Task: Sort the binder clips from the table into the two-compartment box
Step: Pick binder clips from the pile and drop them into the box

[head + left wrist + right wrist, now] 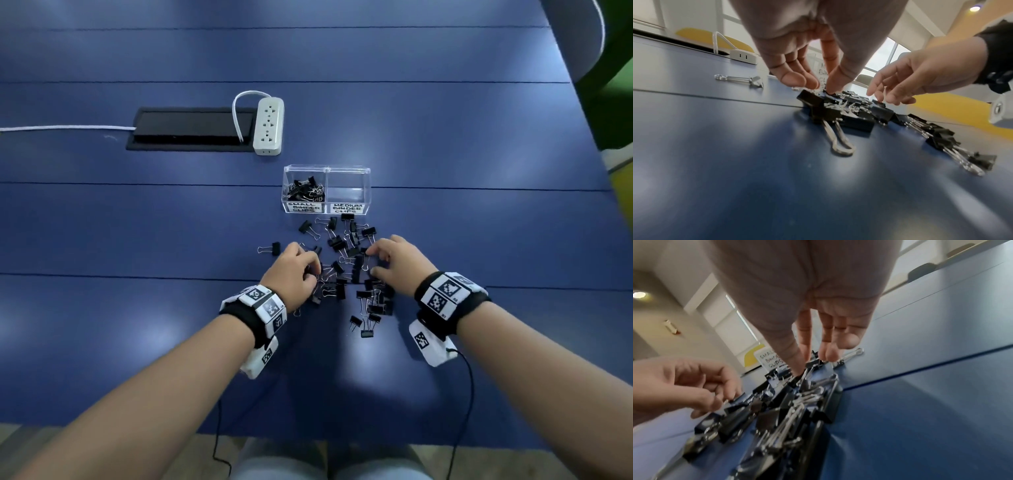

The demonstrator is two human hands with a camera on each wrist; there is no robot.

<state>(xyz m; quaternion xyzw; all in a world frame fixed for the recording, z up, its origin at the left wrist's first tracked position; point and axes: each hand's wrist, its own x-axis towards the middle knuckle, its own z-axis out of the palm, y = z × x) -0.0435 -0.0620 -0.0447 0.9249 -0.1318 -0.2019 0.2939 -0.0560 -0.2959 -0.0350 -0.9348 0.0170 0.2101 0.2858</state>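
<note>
On the blue table (137,222), just near of the box (327,190), I see the binder clips (346,270) heaped, handles pointing every way. The left compartment holds small clips; the right looks empty. Wrist views show my left hand (294,270) pinching a clip; whether my right hand (394,263) grips one I cannot tell.

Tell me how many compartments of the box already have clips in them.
1. Of the box's two compartments, only the left one, labelled small binder clips, holds clips. The right one, labelled medium, looks empty. The remaining clips lie on the table.
</note>
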